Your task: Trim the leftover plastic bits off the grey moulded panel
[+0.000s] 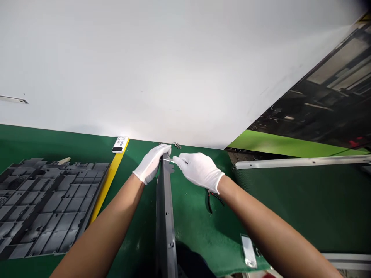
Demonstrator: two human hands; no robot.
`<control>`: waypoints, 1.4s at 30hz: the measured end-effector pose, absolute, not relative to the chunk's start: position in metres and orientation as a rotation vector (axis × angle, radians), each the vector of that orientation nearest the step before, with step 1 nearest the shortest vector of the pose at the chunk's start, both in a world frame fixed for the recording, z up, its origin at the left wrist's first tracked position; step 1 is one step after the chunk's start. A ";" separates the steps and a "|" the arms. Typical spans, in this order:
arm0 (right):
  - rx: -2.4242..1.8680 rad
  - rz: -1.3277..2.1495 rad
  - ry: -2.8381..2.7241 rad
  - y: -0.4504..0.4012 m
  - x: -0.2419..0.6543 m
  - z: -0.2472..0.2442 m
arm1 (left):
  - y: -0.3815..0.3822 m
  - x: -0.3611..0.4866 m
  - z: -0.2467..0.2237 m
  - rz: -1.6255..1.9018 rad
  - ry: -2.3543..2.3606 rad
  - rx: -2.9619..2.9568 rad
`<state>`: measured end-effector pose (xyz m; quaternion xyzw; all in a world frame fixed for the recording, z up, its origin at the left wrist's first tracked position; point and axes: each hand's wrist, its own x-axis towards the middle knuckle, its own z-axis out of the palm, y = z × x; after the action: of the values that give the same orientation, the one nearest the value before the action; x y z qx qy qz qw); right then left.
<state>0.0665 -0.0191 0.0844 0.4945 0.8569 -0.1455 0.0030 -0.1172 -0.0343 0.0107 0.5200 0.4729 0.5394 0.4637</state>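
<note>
A long grey panel (169, 216) stands on edge on the green work surface, its narrow side facing up. My left hand (152, 164), in a white glove, grips the far end of this panel. My right hand (199, 170), also gloved in white, is closed on a thin metallic tool (168, 160) whose tip meets the panel's far end, just beside my left fingers. Several small metal pieces (177, 145) lie just beyond the hands. Pliers with black handles (210, 202) rest on the surface beneath my right wrist.
A dark grey ribbed plastic panel (69, 193) lies at left beside a yellow strip (111, 175). A white handheld device (120, 144) sits at the strip's end. A conveyor belt (304, 204) with metal rails is at right. A clear plastic bag (248, 251) lies near the front edge.
</note>
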 end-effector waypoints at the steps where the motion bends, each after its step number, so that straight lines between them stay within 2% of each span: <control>1: 1.534 -0.415 2.686 -0.018 0.065 0.085 | -0.034 -0.118 0.010 1.318 1.168 1.284; 16: 1.435 -0.134 2.765 -0.018 0.063 0.095 | -0.041 -0.109 0.022 1.335 1.229 1.353; 26: 1.391 -0.091 2.784 -0.018 0.067 0.095 | -0.043 -0.108 0.025 1.307 1.289 1.553; 42: 1.413 -0.076 2.760 -0.023 0.068 0.094 | -0.050 -0.102 0.037 1.303 1.291 1.461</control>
<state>0.0683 -0.0226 0.0941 0.4556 0.8896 -0.0245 0.0200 -0.1016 -0.0496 0.0369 0.5741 0.5076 0.5122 0.3878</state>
